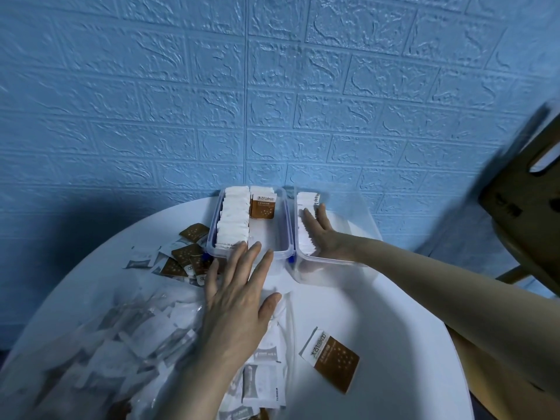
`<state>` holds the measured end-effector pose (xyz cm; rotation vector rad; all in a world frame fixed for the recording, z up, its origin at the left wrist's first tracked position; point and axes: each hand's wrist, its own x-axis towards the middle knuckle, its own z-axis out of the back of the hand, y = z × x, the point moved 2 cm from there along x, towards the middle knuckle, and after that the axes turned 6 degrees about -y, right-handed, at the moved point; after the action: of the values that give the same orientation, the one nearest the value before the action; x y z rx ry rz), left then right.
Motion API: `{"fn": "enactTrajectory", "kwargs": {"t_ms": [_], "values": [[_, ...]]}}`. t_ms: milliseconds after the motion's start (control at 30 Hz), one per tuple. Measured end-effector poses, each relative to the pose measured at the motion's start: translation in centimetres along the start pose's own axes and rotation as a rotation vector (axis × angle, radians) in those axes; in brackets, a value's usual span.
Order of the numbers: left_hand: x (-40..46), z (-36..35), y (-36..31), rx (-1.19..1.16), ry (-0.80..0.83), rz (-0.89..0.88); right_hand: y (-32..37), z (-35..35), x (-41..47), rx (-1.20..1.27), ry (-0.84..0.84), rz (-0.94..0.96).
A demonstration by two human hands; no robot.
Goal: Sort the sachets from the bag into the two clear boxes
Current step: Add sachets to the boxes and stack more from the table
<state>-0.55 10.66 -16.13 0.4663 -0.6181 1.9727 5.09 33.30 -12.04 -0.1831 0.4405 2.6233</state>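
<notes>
- Left box (212,237) holds a white row and some brown sachets; the right box (360,225) beside it has one row.
- My right hand (325,237) presses that row, flat; my left hand (239,298) hovers spread, holding nothing.
- Many sachets remain in the bag (100,338) before the boxes.

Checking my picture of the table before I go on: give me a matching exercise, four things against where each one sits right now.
Things:
1. lone brown sachet
2. right hand
3. left hand
4. standing brown sachets

Places:
A. far end of the left box
B. inside the right box, on a row of white sachets
C. flat on the table, near edge
D. spread open just short of the left box, above the bag

Pairs: 1-C, 2-B, 3-D, 4-A
</notes>
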Motion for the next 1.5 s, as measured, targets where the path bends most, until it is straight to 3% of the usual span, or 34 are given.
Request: {"fn": "enactTrajectory", "kwargs": {"t_ms": [900,1133,1267,1500], "values": [[-0.1,-0.1,0.0,-0.003,-0.009,0.0,1.2,0.9,-1.0,0.135,0.075,0.041],[-0.2,0.0,0.0,-0.021,-0.031,0.002,0.1,0.8,-1.1,0.174,0.079,-0.036],[-0.2,-0.1,0.0,-0.018,-0.028,0.007,-0.3,0.9,-1.2,0.255,0.168,-0.094],[-0.1,0.0,0.0,-0.042,-0.012,0.018,0.4,0.3,-1.0,0.107,0.154,-0.065]]}}
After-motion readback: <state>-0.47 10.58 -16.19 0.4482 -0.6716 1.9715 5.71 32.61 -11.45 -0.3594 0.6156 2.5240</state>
